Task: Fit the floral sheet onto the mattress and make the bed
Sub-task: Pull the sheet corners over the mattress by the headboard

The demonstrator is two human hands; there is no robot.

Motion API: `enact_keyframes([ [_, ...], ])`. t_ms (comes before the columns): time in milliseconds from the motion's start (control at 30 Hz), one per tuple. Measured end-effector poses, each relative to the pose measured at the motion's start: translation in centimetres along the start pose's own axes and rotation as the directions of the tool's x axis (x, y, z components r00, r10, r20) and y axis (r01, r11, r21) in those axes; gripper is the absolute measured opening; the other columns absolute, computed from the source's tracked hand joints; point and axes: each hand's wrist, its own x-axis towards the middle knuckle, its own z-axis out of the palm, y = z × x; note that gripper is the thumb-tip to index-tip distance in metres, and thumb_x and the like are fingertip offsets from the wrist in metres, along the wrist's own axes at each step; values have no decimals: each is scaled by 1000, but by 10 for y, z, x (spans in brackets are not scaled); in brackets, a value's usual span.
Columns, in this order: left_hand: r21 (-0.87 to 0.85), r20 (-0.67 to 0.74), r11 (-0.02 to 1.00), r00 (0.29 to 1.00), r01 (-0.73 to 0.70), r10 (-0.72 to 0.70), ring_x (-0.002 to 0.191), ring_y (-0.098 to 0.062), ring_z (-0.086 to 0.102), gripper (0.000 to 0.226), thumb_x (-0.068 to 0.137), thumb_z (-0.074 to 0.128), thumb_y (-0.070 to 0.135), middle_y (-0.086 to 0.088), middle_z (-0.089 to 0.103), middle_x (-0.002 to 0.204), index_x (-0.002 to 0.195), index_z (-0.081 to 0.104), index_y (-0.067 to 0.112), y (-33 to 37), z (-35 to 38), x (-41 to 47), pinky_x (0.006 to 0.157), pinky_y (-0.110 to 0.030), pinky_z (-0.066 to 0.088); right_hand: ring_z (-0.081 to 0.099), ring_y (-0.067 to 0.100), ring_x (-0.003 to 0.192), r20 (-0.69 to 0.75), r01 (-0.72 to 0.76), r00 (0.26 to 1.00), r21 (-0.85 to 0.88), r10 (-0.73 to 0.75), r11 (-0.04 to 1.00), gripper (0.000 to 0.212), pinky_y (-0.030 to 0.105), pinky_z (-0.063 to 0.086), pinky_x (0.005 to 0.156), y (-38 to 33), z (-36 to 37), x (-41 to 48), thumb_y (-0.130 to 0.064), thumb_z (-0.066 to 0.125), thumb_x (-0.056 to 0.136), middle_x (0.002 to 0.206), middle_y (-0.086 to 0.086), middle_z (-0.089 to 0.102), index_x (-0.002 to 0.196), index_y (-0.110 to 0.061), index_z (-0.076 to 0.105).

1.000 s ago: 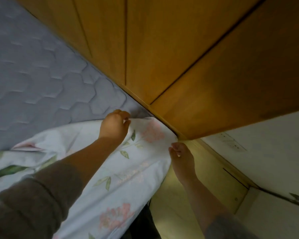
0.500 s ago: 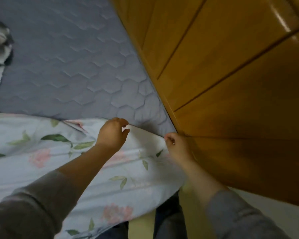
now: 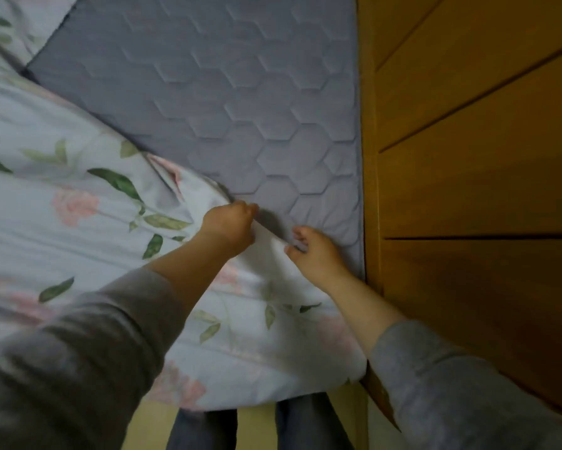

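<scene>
Both hands have come closer together along the hem of the floral sheet (image 3: 78, 206), away from the wooden panel (image 3: 467, 190). The left hand (image 3: 229, 227) grips the hem in curled fingers, and the right hand (image 3: 312, 251) pinches it just beside. The sheet covers the near part of the mattress (image 3: 240, 108); the far part lies bare, so I judge the fitting only begun. No container shows.

We see the sheet (image 3: 78, 206) over the near and left part of the mattress (image 3: 240, 92); the far right part lies uncovered, against the panel (image 3: 467, 173) on the right. Our left grip (image 3: 229, 222) and right grip (image 3: 312, 251) hold the sheet's edge side by side, near the panel.
</scene>
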Motion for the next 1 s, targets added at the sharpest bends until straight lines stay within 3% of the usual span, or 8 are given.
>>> enact_keyframes([
  [67, -23, -22, 999, 999, 35, -36, 107, -30, 58, 32, 88, 55, 24, -10, 59, 120, 118, 61, 15, -2, 8, -7, 92, -37, 47, 55, 13, 103, 33, 22, 999, -38, -21, 999, 49, 25, 45, 95, 2, 4, 4, -21, 67, 86, 123, 4, 58, 131, -11, 52],
  [167, -201, -51, 977, 995, 72, -84, 103, -29, 58, 26, 88, 57, 22, -10, 60, 113, 109, 68, 12, -8, 30, -38, 89, -33, 45, 56, 12, 92, 67, 43, 997, -81, -38, 996, 38, 21, 43, 83, 0, 7, 4, -25, 62, 89, 106, 5, 63, 123, -9, 59],
  [367, -431, -99, 893, 977, 131, -191, 92, -35, 62, 15, 80, 62, 12, -15, 64, 99, 88, 73, 7, -9, 93, -112, 79, -33, 47, 60, 23, 109, 115, 106, 990, -262, -78, 959, 31, 21, 42, 86, -2, 11, -1, -17, 54, 92, 118, 10, 65, 121, -8, 61],
  [533, -420, 50, 859, 952, 293, -301, 95, -23, 59, 17, 84, 57, 18, -5, 63, 104, 96, 68, 13, -15, 139, -131, 82, -27, 44, 63, 28, 100, 164, 142, 982, -315, -94, 938, 24, 40, 50, 90, -2, 31, 0, -22, 61, 89, 106, 12, 68, 108, -8, 65],
  [700, -432, 68, 852, 953, 294, -295, 86, -22, 58, 24, 85, 59, 33, -5, 61, 93, 89, 68, 12, -14, 130, -130, 77, -33, 50, 62, 25, 92, 139, 185, 980, -373, -143, 909, 22, 33, 50, 82, -11, 46, 4, -26, 63, 87, 93, 6, 67, 102, -11, 67],
  [833, -465, -177, 847, 910, 258, -375, 78, -20, 60, 28, 88, 54, 43, 1, 62, 85, 83, 66, 18, -7, 101, -125, 68, -31, 50, 59, 22, 76, 38, 188, 981, -372, -188, 909, 11, 30, 48, 68, -18, 39, 11, -23, 66, 84, 73, 0, 60, 76, -17, 64],
  [900, -497, -263, 839, 883, 222, -389, 79, -19, 59, 25, 89, 54, 40, 2, 61, 88, 87, 66, 18, -5, 84, -117, 64, -28, 44, 57, 20, 73, -24, 203, 973, -387, -230, 900, 12, 27, 44, 64, -21, 24, 11, -22, 63, 85, 74, 1, 60, 74, -18, 61],
  [1000, -532, -317, 827, 863, 182, -394, 80, -19, 59, 23, 90, 54, 37, 1, 63, 90, 89, 67, 18, -3, 60, -100, 62, -27, 42, 57, 28, 76, -139, 211, 940, -481, -312, 851, 14, 34, 46, 64, -27, -14, 17, -19, 55, 87, 82, 9, 62, 73, -17, 55],
])
